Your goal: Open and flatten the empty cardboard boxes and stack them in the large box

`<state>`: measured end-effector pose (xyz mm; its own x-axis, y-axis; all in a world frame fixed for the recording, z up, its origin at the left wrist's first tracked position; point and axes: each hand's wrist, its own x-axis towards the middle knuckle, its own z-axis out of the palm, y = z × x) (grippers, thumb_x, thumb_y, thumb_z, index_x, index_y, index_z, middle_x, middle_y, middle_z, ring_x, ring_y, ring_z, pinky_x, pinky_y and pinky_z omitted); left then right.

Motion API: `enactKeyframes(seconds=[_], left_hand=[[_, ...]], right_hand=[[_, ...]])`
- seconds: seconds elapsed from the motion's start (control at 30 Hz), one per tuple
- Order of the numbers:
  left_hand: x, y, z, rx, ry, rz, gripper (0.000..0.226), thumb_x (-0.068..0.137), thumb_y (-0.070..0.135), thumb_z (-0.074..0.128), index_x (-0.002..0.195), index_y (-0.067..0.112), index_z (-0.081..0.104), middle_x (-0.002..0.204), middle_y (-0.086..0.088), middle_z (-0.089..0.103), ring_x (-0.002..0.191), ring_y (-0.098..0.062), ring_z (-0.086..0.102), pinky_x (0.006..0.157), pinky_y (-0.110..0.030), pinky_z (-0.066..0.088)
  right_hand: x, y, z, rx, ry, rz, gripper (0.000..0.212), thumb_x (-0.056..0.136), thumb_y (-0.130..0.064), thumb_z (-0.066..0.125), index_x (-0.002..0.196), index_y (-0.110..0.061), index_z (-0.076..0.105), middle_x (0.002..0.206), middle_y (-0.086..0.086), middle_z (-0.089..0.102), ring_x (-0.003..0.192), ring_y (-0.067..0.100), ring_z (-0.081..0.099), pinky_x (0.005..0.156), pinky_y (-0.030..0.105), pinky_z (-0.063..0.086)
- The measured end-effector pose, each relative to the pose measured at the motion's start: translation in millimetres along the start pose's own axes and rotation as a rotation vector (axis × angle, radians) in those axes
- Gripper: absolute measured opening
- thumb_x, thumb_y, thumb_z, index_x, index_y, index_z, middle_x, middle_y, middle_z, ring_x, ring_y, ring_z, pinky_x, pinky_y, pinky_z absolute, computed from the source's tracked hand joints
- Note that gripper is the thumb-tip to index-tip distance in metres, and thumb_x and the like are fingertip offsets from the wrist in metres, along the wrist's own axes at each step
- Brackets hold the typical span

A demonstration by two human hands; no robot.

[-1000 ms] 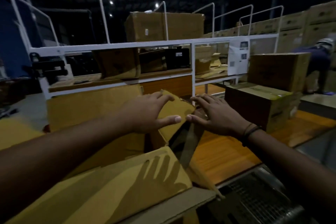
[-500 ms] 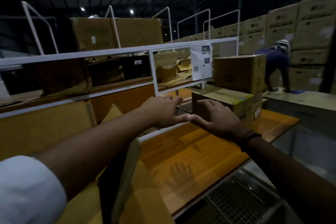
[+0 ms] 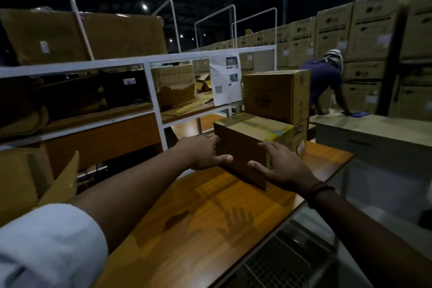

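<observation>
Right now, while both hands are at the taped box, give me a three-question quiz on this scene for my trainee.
1. True or false: the taped box under the hands has already been flattened.
2. Which thing stands behind that box? A) a taller cardboard box B) a bucket C) a ladder
3. Fill in: the box stands on the wooden ____.

Key
1. False. It still stands as a closed box, with the left hand at its left end and the right hand on its near right corner.
2. A
3. table
</observation>
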<state>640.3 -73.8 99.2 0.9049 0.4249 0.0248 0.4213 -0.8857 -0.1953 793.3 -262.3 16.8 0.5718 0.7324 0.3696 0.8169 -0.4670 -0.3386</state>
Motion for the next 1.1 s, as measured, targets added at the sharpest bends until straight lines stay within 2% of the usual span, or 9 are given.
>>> enactKeyframes(seconds=[0.13,0.3,0.4,0.53,0.67,0.8,0.93,1.1], left_hand=[[40.0,-5.7,20.7,0.009,-0.079,-0.033,0.096,0.091,0.082,0.039,0.163,0.022,0.019,0.157,-0.012,0.045,0.14,-0.032,0.046,0.101,-0.046,0.05],[101.9,-10.2,40.7,0.065,-0.112,-0.036,0.095,0.089,0.083,0.041,0.16,0.021,0.025,0.156,-0.012,0.045,0.139,-0.032,0.048,0.098,-0.044,0.052],[147.3,-8.9,41.8,0.046,-0.106,-0.036,0.092,0.089,0.082,0.044,0.157,0.022,0.03,0.15,-0.012,0.051,0.133,-0.032,0.053,0.098,-0.046,0.052],[214.9,-1.4,52.3,-0.074,-0.032,-0.038,0.086,0.091,0.078,0.048,0.156,0.024,0.033,0.145,-0.011,0.054,0.127,-0.029,0.056,0.098,-0.045,0.052],[275.5,-4.8,79.6,-0.158,0.0,-0.049,0.088,0.091,0.078,0.047,0.159,0.026,0.027,0.162,-0.011,0.033,0.14,-0.034,0.045,0.106,-0.049,0.049],[331.2,-17.7,115.1,-0.281,0.055,-0.163,0.094,0.089,0.082,0.042,0.162,0.027,0.021,0.169,-0.014,0.017,0.149,-0.04,0.031,0.115,-0.056,0.039],[363.0,-19.4,134.9,-0.34,0.112,-0.211,0.085,0.093,0.081,0.034,0.159,0.026,0.031,0.168,-0.009,0.024,0.151,-0.042,0.024,0.119,-0.059,0.031],[380.7,-28.1,150.5,-0.342,0.179,-0.174,0.085,0.092,0.083,0.028,0.157,0.029,0.035,0.167,-0.007,0.028,0.152,-0.04,0.021,0.119,-0.06,0.028]], right_hand=[[10.7,19.4,13.3,0.021,0.012,0.023,0.079,0.092,-0.074,0.048,0.156,-0.028,0.035,0.16,0.0,0.039,0.145,0.019,0.037,0.114,0.049,0.04],[29.2,38.8,32.1,0.041,-0.003,0.019,0.076,0.095,-0.069,0.051,0.157,-0.029,0.033,0.162,-0.001,0.036,0.148,0.018,0.033,0.117,0.048,0.035],[53.6,54.6,42.4,0.02,0.002,0.002,0.075,0.096,-0.067,0.051,0.158,-0.03,0.031,0.162,-0.002,0.034,0.149,0.017,0.03,0.119,0.046,0.033],[103.5,77.9,62.8,-0.039,0.021,-0.006,0.075,0.096,-0.067,0.051,0.157,-0.029,0.031,0.16,-0.001,0.036,0.146,0.018,0.033,0.118,0.045,0.036],[159.4,96.8,76.2,-0.035,-0.069,0.005,0.074,0.097,-0.062,0.055,0.158,-0.03,0.028,0.162,-0.002,0.031,0.148,0.019,0.029,0.119,0.046,0.036],[199.1,120.3,93.9,-0.121,-0.122,0.048,0.073,0.098,-0.058,0.054,0.159,-0.028,0.026,0.167,0.002,0.024,0.156,0.028,0.012,0.122,0.055,0.028],[214.7,142.3,114.4,-0.128,-0.181,0.07,0.069,0.099,-0.056,0.053,0.156,-0.03,0.026,0.169,0.003,0.017,0.157,0.032,0.001,0.122,0.059,0.028],[212.6,155.9,126.2,-0.19,-0.088,0.001,0.055,0.103,-0.051,0.046,0.152,-0.031,0.03,0.166,0.001,0.025,0.155,0.029,0.013,0.117,0.049,0.04]])
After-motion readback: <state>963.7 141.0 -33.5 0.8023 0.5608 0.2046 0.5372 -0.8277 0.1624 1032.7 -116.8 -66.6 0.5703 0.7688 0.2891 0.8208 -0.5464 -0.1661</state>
